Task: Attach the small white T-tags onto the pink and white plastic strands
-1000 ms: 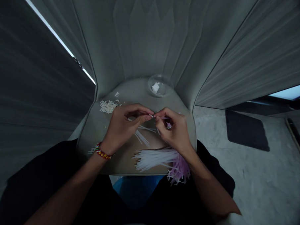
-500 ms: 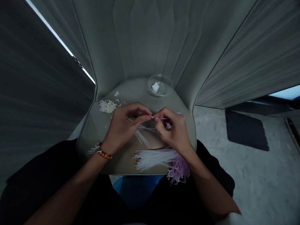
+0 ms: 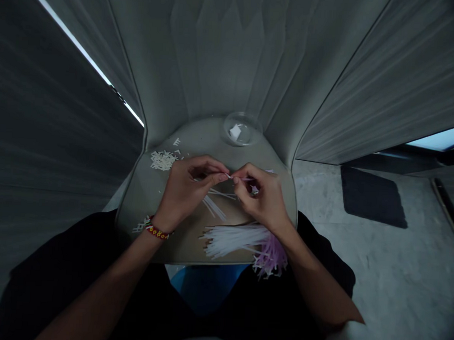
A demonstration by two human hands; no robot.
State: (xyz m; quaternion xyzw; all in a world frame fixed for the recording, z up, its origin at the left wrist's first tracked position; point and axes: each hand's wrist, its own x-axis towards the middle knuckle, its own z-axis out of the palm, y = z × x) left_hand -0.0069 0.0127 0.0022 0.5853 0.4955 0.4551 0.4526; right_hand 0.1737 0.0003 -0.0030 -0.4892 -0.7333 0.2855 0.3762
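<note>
My left hand (image 3: pixel 184 190) and my right hand (image 3: pixel 261 196) meet fingertip to fingertip above a grey seat-like surface (image 3: pixel 143 196). Between them they pinch a thin pink strip (image 3: pixel 245 179), the left thumb and forefinger at its left end, the right fingers along it. A beaded bracelet (image 3: pixel 155 231) circles my left wrist. Under the hands lie a few loose white strips (image 3: pixel 215 208). Below my right wrist a bundle of white strips (image 3: pixel 231 238) fans out, with a bunch of pink strips (image 3: pixel 270 258) at its right end.
A pile of short white pieces (image 3: pixel 162 160) lies at the surface's upper left. A clear round dish (image 3: pixel 243 129) holding a white scrap sits at the back. Grey panels rise behind and to the left. Pale floor and a dark mat (image 3: pixel 371 197) are at right.
</note>
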